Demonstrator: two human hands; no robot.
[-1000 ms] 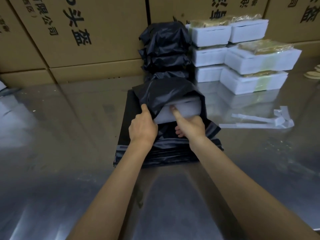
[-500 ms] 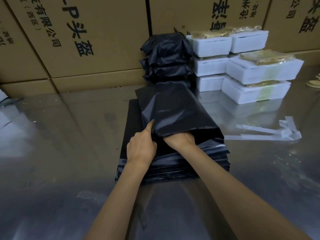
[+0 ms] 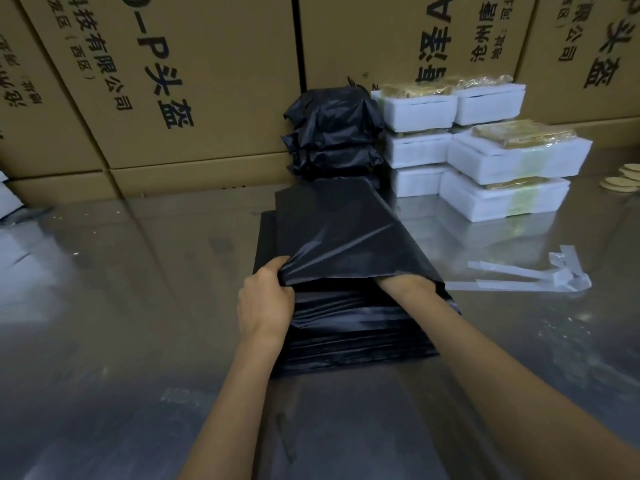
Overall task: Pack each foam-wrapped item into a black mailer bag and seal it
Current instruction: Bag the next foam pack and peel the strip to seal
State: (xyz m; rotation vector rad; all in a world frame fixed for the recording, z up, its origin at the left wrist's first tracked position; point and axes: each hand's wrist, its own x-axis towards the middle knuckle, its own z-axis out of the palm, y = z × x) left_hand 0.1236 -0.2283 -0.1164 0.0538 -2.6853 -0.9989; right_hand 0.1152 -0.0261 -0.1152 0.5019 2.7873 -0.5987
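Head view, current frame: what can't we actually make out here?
- Right hand: hidden inside the black mailer bag; only the forearm shows at the bag's mouth, so its grip cannot be told.
- Foam-wrapped item: not visible; the bag's film covers whatever is inside.
- Left hand: grips the bag's edge; its fingertips are tucked under the film.
- Round tan pieces: cut off by the right edge, too small to identify.

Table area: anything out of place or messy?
Mostly tidy. Loose white peeled strips lie crumpled on the metal table right of the black mailer bag. Stacked foam boxes sit slightly askew.
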